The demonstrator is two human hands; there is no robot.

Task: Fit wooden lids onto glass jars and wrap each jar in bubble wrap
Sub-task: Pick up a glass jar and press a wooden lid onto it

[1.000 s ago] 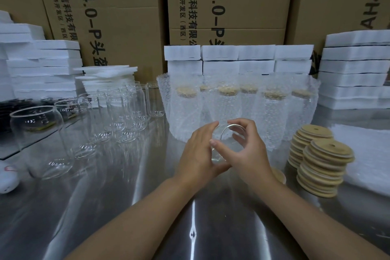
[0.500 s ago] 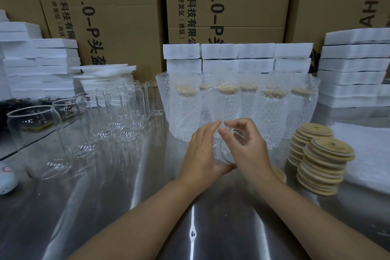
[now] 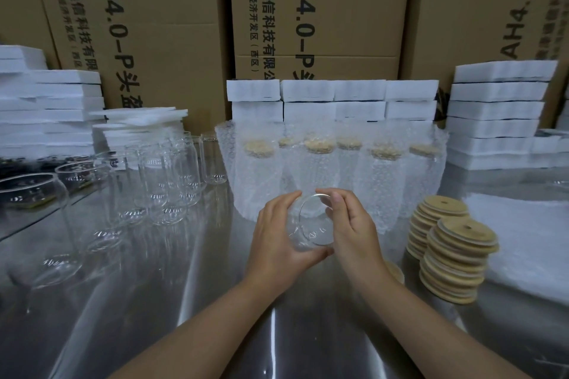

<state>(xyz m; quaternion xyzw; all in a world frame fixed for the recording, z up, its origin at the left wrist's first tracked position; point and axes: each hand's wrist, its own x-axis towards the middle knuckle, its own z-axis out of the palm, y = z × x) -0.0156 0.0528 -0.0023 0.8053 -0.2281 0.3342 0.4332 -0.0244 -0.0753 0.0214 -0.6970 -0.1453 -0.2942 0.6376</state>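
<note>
A clear glass jar [image 3: 312,226] without a lid is held between both hands over the steel table, its open mouth tilted toward me. My left hand [image 3: 277,237] curls around its left side and base. My right hand [image 3: 351,224] wraps its right side, fingertips at the rim. Two stacks of round wooden lids [image 3: 455,258] stand to the right of my hands. One more lid [image 3: 395,271] lies partly hidden behind my right wrist. Flat bubble wrap sheets [image 3: 529,237] lie at the far right.
Several jars wrapped in bubble wrap with lids on [image 3: 332,169] stand in a row behind my hands. Several bare glass jars [image 3: 166,175] crowd the left of the steel table [image 3: 184,301]. White foam blocks [image 3: 495,104] and cardboard boxes [image 3: 317,15] line the back.
The jar has been turned between my hands, so its mouth now faces me more; both hands keep hold of it in about the same place.
</note>
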